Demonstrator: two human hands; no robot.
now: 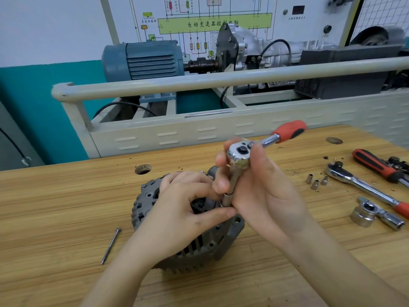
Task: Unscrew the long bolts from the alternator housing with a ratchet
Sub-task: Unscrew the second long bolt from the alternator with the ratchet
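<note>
A grey alternator housing [190, 247] sits on the wooden bench [55, 196] at centre. My left hand [186, 207] rests on top of it, thumb stretched toward the socket. My right hand [261, 187] grips the chrome head of a ratchet [240, 155], whose extension and socket [226, 199] stand upright on the housing. The ratchet's orange handle [290, 130] points up and to the right. One long bolt [110, 245] lies loose on the bench to the left of the alternator. The bolt under the socket is hidden.
To the right lie a second ratchet [363, 187], three small sockets [316, 181], a large socket with adapter [374, 214] and an orange-handled tool [376, 165]. A pale rail [199, 84] and a training rig with a blue motor [143, 59] stand behind the bench.
</note>
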